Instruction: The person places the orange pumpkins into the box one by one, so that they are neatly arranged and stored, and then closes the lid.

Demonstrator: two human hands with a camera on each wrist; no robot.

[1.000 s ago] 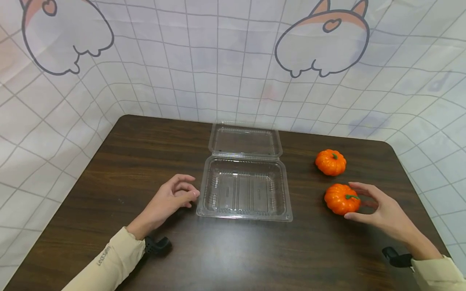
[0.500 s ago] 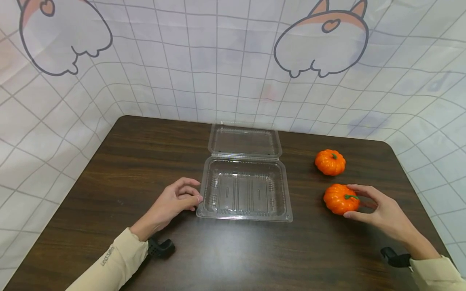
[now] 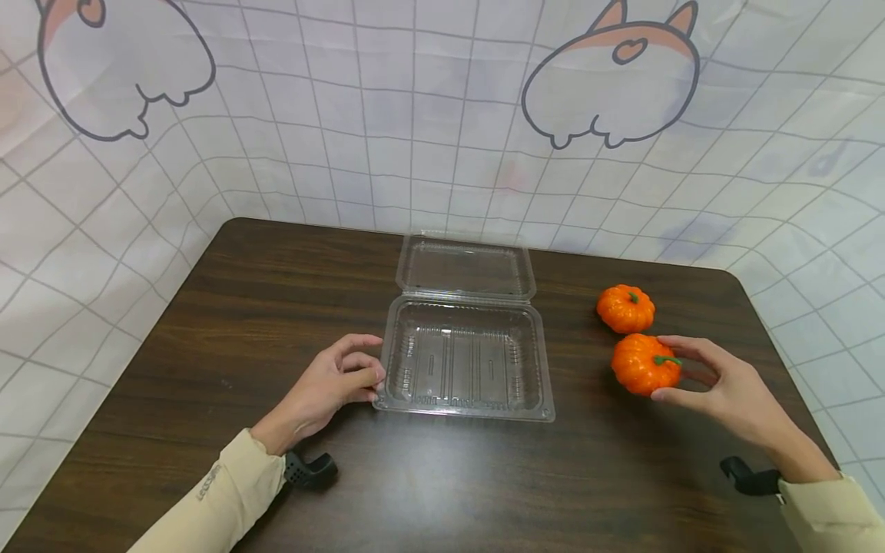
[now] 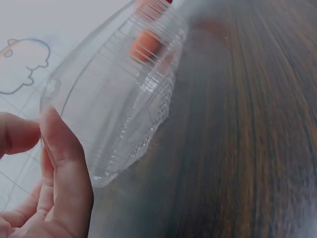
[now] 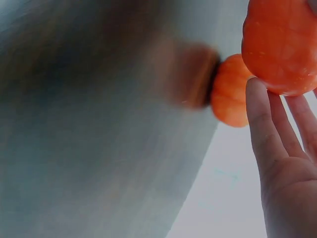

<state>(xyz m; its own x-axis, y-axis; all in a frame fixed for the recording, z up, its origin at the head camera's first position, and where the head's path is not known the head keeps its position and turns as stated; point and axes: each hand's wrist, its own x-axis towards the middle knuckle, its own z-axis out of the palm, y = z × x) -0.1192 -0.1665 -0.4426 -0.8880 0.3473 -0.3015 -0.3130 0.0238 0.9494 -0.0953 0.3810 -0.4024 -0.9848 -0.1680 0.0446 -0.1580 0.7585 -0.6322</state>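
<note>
1. Since the earlier frames, my right hand [image 3: 719, 388] is carrying the near small orange plastic pumpkin with a green stem [image 3: 643, 363] higher in the head view; it was lying apart from the far orange pumpkin [image 3: 625, 308] and is now sitting just below it, nearly touching in the picture.
2. My left hand [image 3: 332, 380] is creeping rightward too; its fingertips were short of the clear plastic hinged clamshell container [image 3: 465, 357] and are now touching its lower left corner.
3. The right hand is gripping the near pumpkin, thumb underneath and fingers curling over the stem side, at the right of the head frame.
4. In the right wrist view that pumpkin [image 5: 282, 44] is filling the upper right corner, with my fingers [image 5: 270, 134] cupping it from below and the second pumpkin [image 5: 230, 91] blurring behind it.
5. The left hand is pinching the container's rim, thumb and curled fingers at the corner; the left wrist view is showing a finger [image 4: 62, 163] pressing against the transparent wall [image 4: 119, 99].
6. The container is lying open in the middle of the dark brown wooden table [image 3: 242, 307], its lid folding back toward the top of the frame.
7. A white gridded cloth with cartoon prints [image 3: 415, 115] is hanging across the upper part of the head view.
</note>
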